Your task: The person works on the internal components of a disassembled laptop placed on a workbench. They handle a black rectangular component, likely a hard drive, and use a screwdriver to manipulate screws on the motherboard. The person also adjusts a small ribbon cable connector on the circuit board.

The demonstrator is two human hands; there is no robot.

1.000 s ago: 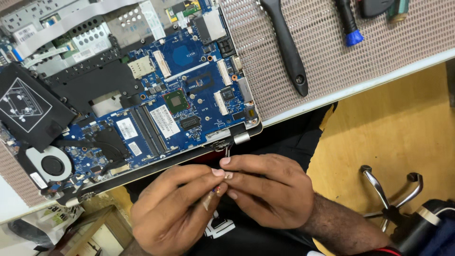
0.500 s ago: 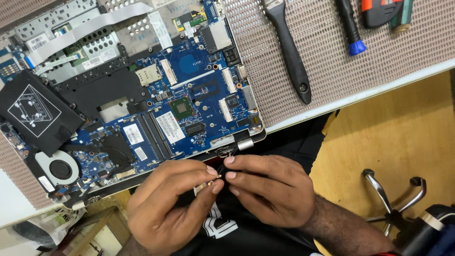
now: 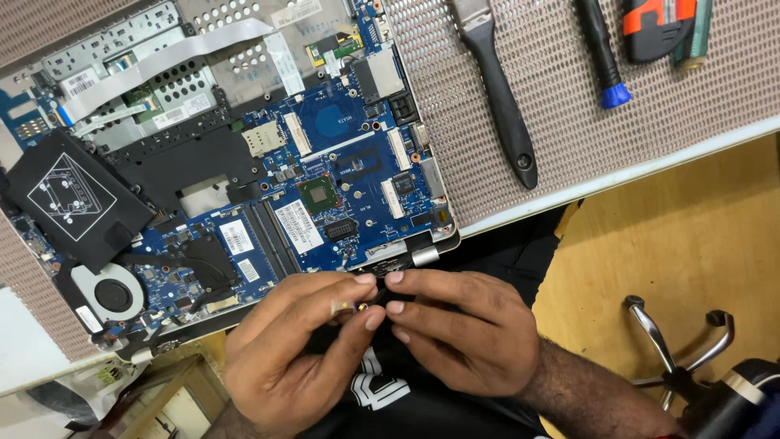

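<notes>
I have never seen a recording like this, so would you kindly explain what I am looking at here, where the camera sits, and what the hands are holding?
The picture comes from a camera worn on a person's head, looking down at their own two bare hands; there is no robot. In front of them, on a perforated mat, lies an opened laptop with its blue circuit board, a round cooling fan and a black cover plate exposed. To its right lie a black-handled brush, a screwdriver with a blue tip and an orange and black tool. The left hand and right hand meet just below the laptop's edge, fingertips pinching a tiny part, too small to identify. A chair base shows on the floor.
</notes>
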